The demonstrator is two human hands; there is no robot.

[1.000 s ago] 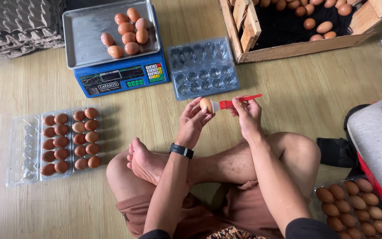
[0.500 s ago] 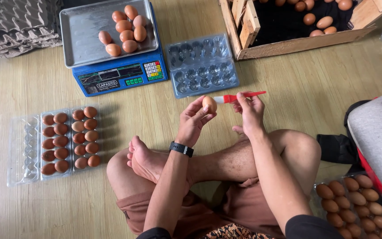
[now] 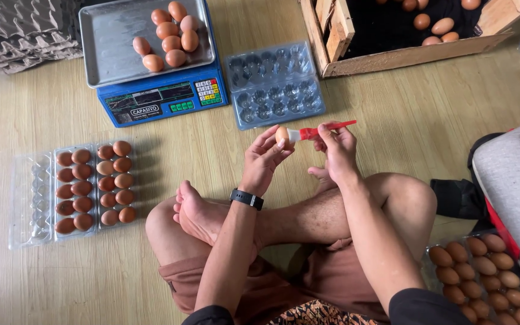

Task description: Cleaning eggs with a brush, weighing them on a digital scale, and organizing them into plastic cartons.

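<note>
Down between the knees of a person sitting cross-legged on the floor, the left hand (image 3: pixel 264 161) pinches a pale brown egg (image 3: pixel 281 136) at its fingertips, fingers curled up around it. Just beside it, the right hand (image 3: pixel 336 150) grips the red handle of a small brush (image 3: pixel 317 131), whose white tip touches the egg. A black watch (image 3: pixel 247 198) sits on the left wrist. Beyond the hands lies an empty clear plastic egg tray (image 3: pixel 275 84), and further off to the left a blue scale (image 3: pixel 151 57) carries a loose cluster of eggs on its metal pan. Well to the left of the left hand, a filled egg tray (image 3: pixel 94 185) lies open on the floor (image 3: pixel 404 108). Beyond the right hand stands a wooden crate (image 3: pixel 392 36) holding more eggs, and near the right elbow another tray of eggs (image 3: pixel 482 274) sits by a grey bag (image 3: pixel 513 180).
</note>
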